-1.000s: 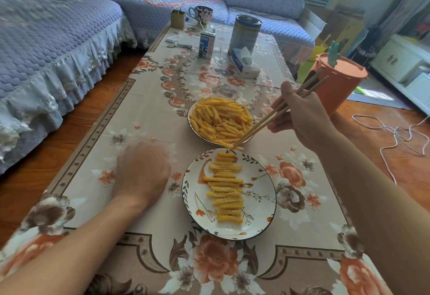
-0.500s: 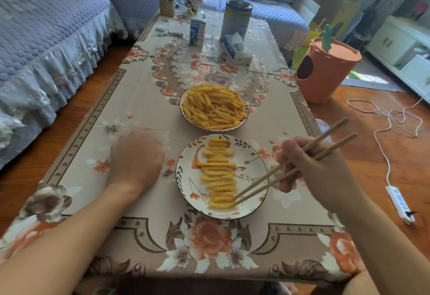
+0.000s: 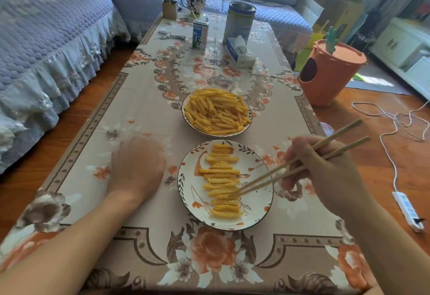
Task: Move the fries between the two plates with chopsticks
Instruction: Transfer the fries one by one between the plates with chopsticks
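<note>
Two plates stand on the flowered tablecloth. The far plate (image 3: 248, 110) is heaped with crinkle-cut fries (image 3: 216, 110). The near plate (image 3: 188, 185), white with leaf patterns, holds a neat column of fries (image 3: 221, 178) laid crosswise. My right hand (image 3: 325, 173) grips a pair of wooden chopsticks (image 3: 279, 173) to the right of the near plate. Their tips touch a fry in the lower part of the column. My left hand (image 3: 137, 166) rests on the cloth left of the near plate, fingers curled under, holding nothing.
At the table's far end stand a tissue box (image 3: 238, 50), a tall tin (image 3: 239, 21), a small carton (image 3: 200, 35), a mug (image 3: 194, 3) and a small box (image 3: 169, 9). An orange bin (image 3: 330, 76) and a power strip (image 3: 407, 212) with its cable lie on the floor right. A sofa (image 3: 46, 38) runs along the left.
My right hand brought the chopsticks from the far plate back over the near plate, and the tips have since shifted slightly up the column. My left hand stayed put.
</note>
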A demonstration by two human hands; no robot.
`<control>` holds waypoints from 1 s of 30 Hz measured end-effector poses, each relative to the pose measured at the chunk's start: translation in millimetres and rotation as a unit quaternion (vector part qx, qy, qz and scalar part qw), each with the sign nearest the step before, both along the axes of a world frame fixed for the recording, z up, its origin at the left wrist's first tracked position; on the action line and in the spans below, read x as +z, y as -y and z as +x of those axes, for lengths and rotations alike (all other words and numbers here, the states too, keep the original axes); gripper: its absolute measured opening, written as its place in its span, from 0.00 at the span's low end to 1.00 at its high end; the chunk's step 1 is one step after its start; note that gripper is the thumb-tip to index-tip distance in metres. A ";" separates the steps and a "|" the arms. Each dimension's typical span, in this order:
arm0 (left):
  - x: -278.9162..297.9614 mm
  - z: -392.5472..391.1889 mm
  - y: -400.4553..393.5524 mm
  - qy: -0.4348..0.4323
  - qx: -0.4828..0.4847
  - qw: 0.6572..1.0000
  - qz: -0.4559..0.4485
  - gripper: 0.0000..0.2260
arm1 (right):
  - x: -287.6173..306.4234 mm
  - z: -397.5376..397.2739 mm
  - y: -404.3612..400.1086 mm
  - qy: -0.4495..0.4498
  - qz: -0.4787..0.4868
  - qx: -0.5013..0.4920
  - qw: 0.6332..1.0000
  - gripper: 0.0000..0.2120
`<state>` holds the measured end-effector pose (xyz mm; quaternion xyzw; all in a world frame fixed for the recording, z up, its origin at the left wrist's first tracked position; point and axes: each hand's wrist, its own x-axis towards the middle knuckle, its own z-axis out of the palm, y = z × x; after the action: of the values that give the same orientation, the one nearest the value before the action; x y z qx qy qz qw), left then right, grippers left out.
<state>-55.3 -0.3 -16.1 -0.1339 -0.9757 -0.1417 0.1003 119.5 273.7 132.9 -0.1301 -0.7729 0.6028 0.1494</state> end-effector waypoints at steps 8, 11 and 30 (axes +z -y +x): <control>-1.5 -2.4 1.3 -0.005 -0.003 1.000 0.002 0.16 | -7.3 -98.5 -22.9 -0.052 0.076 -0.048 0.995 0.14; -2.8 -3.3 1.7 -0.008 -0.001 1.000 -0.002 0.14 | -11.9 -123.4 -22.0 -0.026 0.127 -0.043 0.991 0.14; -0.1 -1.8 0.4 0.000 0.001 1.000 0.006 0.15 | 37.3 -15.4 17.0 0.129 0.060 0.023 0.990 0.23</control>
<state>-57.1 -0.7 -16.2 -0.1322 -0.9749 -0.1476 0.1012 104.1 256.7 170.1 -0.1799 -0.8232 0.5369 0.0422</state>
